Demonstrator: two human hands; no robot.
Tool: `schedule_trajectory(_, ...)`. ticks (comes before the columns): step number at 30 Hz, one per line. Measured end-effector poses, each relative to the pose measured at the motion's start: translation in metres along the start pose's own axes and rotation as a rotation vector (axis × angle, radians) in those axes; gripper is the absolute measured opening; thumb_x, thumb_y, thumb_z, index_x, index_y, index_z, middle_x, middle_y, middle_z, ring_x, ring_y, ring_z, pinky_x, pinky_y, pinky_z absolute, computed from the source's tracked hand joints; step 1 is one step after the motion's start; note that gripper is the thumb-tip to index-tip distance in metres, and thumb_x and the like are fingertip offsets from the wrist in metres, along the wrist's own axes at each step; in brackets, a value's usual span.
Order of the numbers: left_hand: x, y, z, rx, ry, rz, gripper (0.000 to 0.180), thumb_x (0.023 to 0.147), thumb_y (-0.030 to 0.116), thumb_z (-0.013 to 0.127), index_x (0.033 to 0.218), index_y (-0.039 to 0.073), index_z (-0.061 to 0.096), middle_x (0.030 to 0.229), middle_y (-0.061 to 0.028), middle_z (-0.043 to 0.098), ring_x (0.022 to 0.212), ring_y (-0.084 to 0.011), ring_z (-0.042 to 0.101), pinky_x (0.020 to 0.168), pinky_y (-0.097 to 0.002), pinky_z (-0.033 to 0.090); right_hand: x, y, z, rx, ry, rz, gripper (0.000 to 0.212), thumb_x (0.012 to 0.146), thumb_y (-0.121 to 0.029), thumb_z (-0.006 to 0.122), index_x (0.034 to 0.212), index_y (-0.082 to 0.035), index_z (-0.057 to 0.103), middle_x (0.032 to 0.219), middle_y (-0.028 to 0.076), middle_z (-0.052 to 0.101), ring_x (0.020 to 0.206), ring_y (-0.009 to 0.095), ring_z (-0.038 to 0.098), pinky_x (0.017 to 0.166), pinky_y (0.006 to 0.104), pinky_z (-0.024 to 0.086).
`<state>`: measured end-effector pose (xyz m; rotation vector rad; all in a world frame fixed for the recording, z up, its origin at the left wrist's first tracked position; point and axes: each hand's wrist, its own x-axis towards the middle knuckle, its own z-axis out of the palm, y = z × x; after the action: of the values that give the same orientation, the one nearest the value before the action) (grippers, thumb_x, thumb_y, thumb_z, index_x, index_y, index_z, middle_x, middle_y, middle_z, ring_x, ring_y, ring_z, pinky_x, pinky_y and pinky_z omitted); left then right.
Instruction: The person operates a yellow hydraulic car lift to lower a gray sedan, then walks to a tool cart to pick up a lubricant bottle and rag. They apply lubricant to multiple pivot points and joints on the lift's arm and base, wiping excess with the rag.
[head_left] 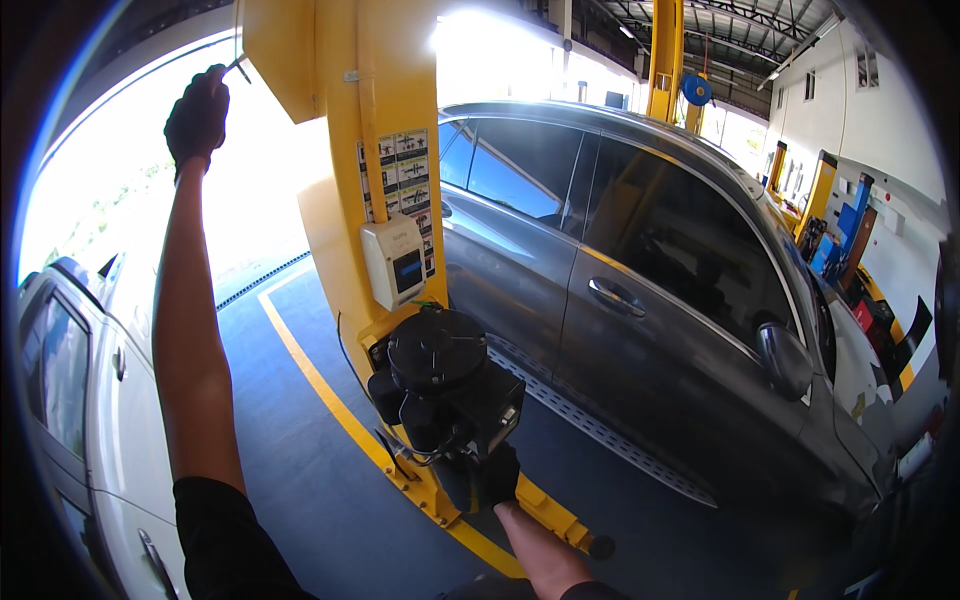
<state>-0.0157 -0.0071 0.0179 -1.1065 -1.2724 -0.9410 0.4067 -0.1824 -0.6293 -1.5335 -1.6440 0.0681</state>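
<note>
My left hand [197, 115], in a black glove, is raised high at the upper left, its fingers closed round the end of a thin dark cable [240, 68]. That cable hangs beside the yellow lift post [340, 230]. Low in the middle, my right hand [497, 475], also black-gloved, reaches to the underside of the black motor-and-pump unit [437, 350] mounted on the post. Black glove against black unit hides its fingers, so its grip does not show. Above the unit sits a white control box [393, 262] with a dark panel.
A dark grey car [670, 290] stands close on the right, its side step [600, 420] beside the post. On the left is a white vehicle [110, 370]. A yellow lift arm [545, 515] lies low near my right hand. Yellow lines [310, 370] mark the blue-grey floor.
</note>
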Motion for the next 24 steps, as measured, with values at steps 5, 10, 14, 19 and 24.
schedule_trajectory(5, -0.002, -0.001, -0.003, -0.036, -0.004, -0.016, 0.030, 0.108, 0.034, 0.048, 0.135, 0.027, 0.057, 0.123, -0.0070, 0.069, 0.100, -0.0365, 0.073, 0.084, -0.0518, 0.060, 0.003, -0.012, -0.009, 0.023, -0.007, 0.018, 0.057, 0.085, -0.052, 0.077, 0.110, -0.002, 0.066, 0.105, 0.022, 0.067, 0.097, 0.044, 0.065, 0.082, 0.0540, 0.052)
schedule_trajectory(10, 0.000, -0.003, 0.000, 0.001, -0.024, -0.012, 0.031, 0.108, 0.035, 0.049, 0.137, 0.028, 0.057, 0.123, -0.0066, 0.070, 0.100, -0.0363, 0.073, 0.084, -0.0516, 0.060, 0.003, -0.011, -0.012, 0.011, -0.014, 0.018, 0.056, 0.084, -0.051, 0.079, 0.107, -0.002, 0.065, 0.102, 0.021, 0.067, 0.096, 0.043, 0.065, 0.081, 0.0535, 0.053)
schedule_trajectory(14, 0.000, -0.003, 0.000, -0.011, -0.022, -0.019, 0.030, 0.108, 0.035, 0.049, 0.136, 0.028, 0.058, 0.124, -0.0065, 0.070, 0.101, -0.0360, 0.073, 0.085, -0.0518, 0.060, 0.005, -0.011, -0.013, 0.038, 0.002, -0.005, 0.056, 0.084, -0.051, 0.079, 0.107, -0.002, 0.065, 0.101, 0.021, 0.067, 0.096, 0.043, 0.065, 0.081, 0.0537, 0.053)
schedule_trajectory(19, 0.000, -0.002, -0.003, -0.006, -0.042, -0.021, 0.030, 0.108, 0.035, 0.048, 0.136, 0.028, 0.059, 0.125, -0.0064, 0.070, 0.101, -0.0362, 0.073, 0.086, -0.0517, 0.059, 0.004, -0.012, -0.011, 0.014, 0.005, 0.017, 0.055, 0.084, -0.050, 0.079, 0.107, -0.002, 0.066, 0.102, 0.021, 0.067, 0.097, 0.043, 0.066, 0.081, 0.0541, 0.053)
schedule_trajectory(24, 0.000, 0.000, -0.004, -0.021, -0.051, -0.035, 0.030, 0.108, 0.034, 0.048, 0.135, 0.028, 0.059, 0.125, -0.0065, 0.070, 0.101, -0.0366, 0.073, 0.086, -0.0515, 0.060, 0.000, -0.004, -0.003, -0.010, -0.012, 0.013, 0.055, 0.085, -0.050, 0.078, 0.109, -0.002, 0.066, 0.103, 0.022, 0.068, 0.097, 0.043, 0.066, 0.081, 0.0541, 0.053)
